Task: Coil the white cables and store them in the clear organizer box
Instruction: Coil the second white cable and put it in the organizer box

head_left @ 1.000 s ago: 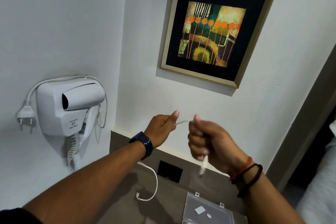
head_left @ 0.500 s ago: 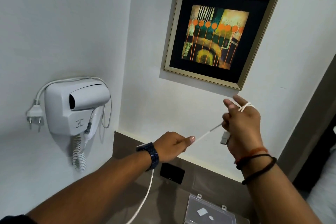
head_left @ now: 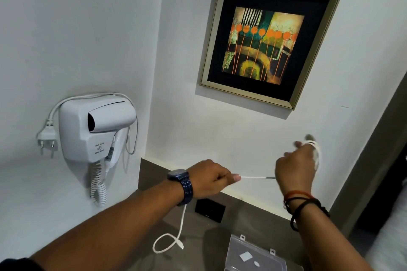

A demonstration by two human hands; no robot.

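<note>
both hands grip the white cable, left hand pinching it level now, right hand wearing more loops than before.

Right hand fingertips blurred; loops of white cable around them cannot be counted. Cable stretch inside left hand hidden. Clear organizer box cut off by bottom edge; small contents not identifiable. Hair dryer label unreadable.

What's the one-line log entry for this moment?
step: coiling | left hand: pinching white cable | right hand: loops wound on fingers | clear organizer box: open, no cable inside
</note>
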